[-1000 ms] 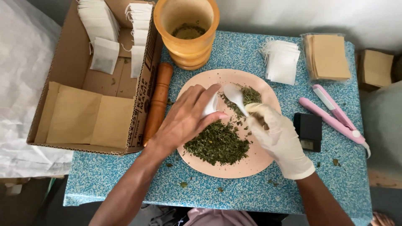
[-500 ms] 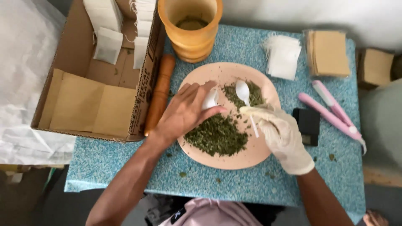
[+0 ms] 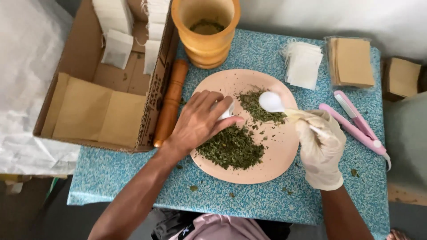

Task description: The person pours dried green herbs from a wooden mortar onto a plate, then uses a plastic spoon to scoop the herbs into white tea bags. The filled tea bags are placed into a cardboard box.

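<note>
Here left hand (image 3: pixel 198 122) pinches small white bag (image 3: pixel 226 112), seemingly; gloved right hand (image 3: pixel 321 146) grips spoon (image 3: pixel 271 102) over herb-strewn plate (image 3: pixel 275 155).

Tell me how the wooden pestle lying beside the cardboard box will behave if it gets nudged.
The wooden pestle is a long round cylinder lying on its side, so it would probably roll sideways. The cardboard box right against it should block it that way; toward the pink plate it looks freer. It seems rigid and fairly solid.

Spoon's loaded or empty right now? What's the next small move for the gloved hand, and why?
The white spoon looks empty, held by the gloved right hand above the dried green leaves. The left hand holds a small white bag beside them. Probably dip the spoon for a scoop.
</note>
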